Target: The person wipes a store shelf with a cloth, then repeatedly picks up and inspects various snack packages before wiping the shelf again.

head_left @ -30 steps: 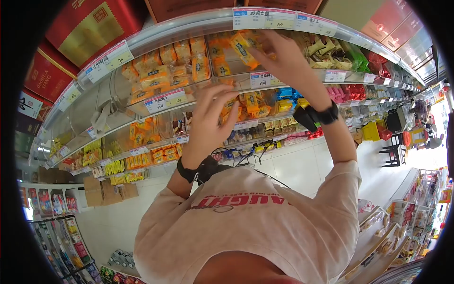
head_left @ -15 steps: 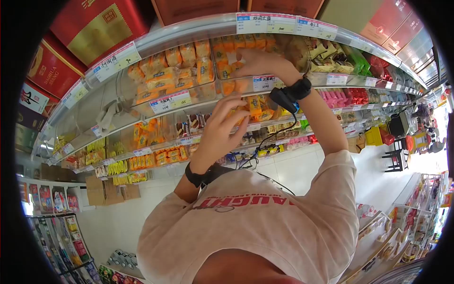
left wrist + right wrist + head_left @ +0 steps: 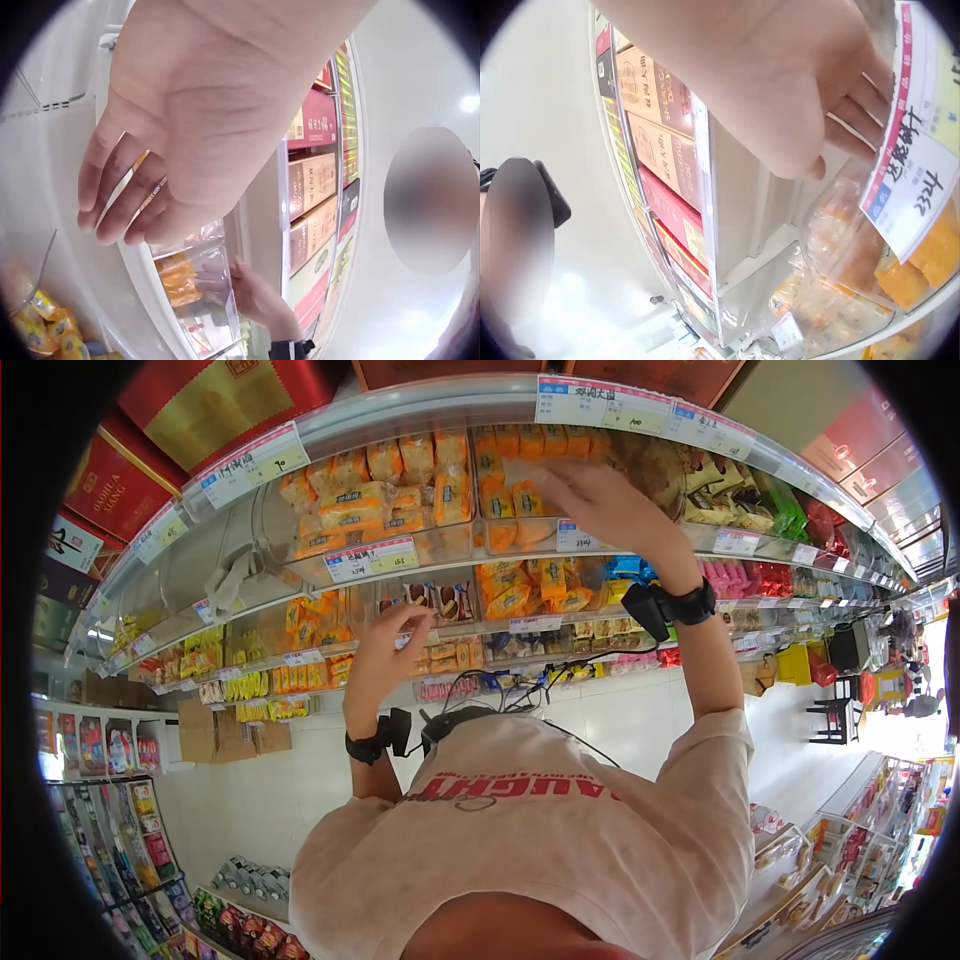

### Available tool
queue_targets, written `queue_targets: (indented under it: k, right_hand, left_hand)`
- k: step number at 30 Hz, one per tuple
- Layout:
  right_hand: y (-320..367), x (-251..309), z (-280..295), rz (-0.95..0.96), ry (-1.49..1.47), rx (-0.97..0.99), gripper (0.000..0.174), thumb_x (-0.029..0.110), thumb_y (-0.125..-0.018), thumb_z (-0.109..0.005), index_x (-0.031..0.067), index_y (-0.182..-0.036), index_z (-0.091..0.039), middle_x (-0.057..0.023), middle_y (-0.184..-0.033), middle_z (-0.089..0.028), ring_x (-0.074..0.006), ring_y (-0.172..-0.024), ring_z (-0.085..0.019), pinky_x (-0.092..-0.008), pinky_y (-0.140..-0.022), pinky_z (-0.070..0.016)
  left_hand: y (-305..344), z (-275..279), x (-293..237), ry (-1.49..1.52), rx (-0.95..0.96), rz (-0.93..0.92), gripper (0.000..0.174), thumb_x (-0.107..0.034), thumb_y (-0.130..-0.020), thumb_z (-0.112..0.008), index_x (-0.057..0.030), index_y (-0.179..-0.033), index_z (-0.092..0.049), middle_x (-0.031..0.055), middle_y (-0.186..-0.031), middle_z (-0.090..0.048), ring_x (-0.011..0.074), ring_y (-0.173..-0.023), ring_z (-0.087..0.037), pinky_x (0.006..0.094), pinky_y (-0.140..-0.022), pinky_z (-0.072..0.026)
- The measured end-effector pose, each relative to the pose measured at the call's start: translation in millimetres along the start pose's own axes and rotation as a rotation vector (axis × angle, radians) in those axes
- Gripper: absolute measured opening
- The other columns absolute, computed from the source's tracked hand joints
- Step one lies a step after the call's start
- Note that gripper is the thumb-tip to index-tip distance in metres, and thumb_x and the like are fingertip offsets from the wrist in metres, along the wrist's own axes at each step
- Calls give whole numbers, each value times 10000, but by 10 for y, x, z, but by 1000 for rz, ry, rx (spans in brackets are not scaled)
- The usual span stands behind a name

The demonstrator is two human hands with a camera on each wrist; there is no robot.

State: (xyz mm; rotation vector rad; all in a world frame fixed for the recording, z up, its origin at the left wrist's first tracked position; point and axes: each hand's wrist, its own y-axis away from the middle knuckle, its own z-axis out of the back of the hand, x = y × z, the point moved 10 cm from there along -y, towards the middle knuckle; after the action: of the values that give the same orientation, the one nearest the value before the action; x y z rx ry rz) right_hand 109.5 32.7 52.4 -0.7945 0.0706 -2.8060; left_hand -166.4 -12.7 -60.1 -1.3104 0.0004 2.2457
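My right hand [image 3: 588, 500] is raised to the top snack shelf, its straight fingers reaching into a clear bin of orange packets [image 3: 518, 510]. In the right wrist view the right hand [image 3: 802, 90] slips its fingertips behind the pink-and-white price label [image 3: 915, 172], above packets in the bin [image 3: 900, 277]. My left hand [image 3: 385, 645] hangs lower, in front of the second shelf, fingers loosely curled with nothing plainly in it. The left wrist view shows the left hand [image 3: 187, 127] from below, apart from the clear bin [image 3: 195, 277].
A second bin of orange packets [image 3: 370, 490] sits left of the first. Red gift boxes [image 3: 200, 400] stand on top. Lower shelves [image 3: 520, 595] hold more snacks. Cardboard boxes [image 3: 215, 735] lie on the floor at left, stools [image 3: 835, 705] at right.
My left hand has dropped down and left, away from the bins. My right hand stays at the top bin, now reaching in again with the wrist lifted.
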Motion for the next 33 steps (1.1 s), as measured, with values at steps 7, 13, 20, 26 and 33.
queue_targets:
  k: [7,13,20,26,33]
  right_hand:
    - [269,491,-4,352,-44,-135,377,350,-1044,-597,-17,-1073,-680,-189,-1030,-690,-406,-974,-648,-416,-839,-536]
    - [1072,819,44,576,-371,-109,187,78,-905,-755,12,-1077,-719,-154,-1046,-716,-335,-884,-690,-407,-786,-560]
    - [1160,628,-1064,520,-512,217,134,101,-951,-713,5,-1044,-714,-152,-938,-689,-362,-833,-668,-426,-729,-545]
    - [1022,1070,-1572,544,-531,308,146,93,-1009,-608,16,-1112,-678,-175,-1001,-688,-393,-930,-666,-462,-791,-542]
    - [348,1901,-2319,505,-598,368,195,75,-1035,-587,11,-1204,-658,-156,-1113,-693,-306,-1010,-693,-393,-870,-542]
  left_hand:
    - [325,-538,1163,-250,449,435,478,-409,-948,-699,8,-1178,-668,262,-1037,-704,407,-952,-693,441,-830,-543]
    - [592,-689,1540,-263,341,357,469,-418,-946,-722,6,-1135,-655,169,-876,-690,274,-799,-686,379,-707,-526]
    - [964,-354,1399,-240,114,559,377,-352,-961,-715,-29,-1154,-694,156,-1016,-746,239,-838,-709,368,-742,-565]
    - [1172,465,1532,-222,-149,550,261,-250,-981,-694,-38,-1130,-725,113,-1007,-763,221,-801,-720,340,-701,-568]
    - [1384,1567,1855,-239,-516,450,204,-162,-967,-675,20,-1056,-699,191,-921,-745,313,-880,-753,386,-741,-566]
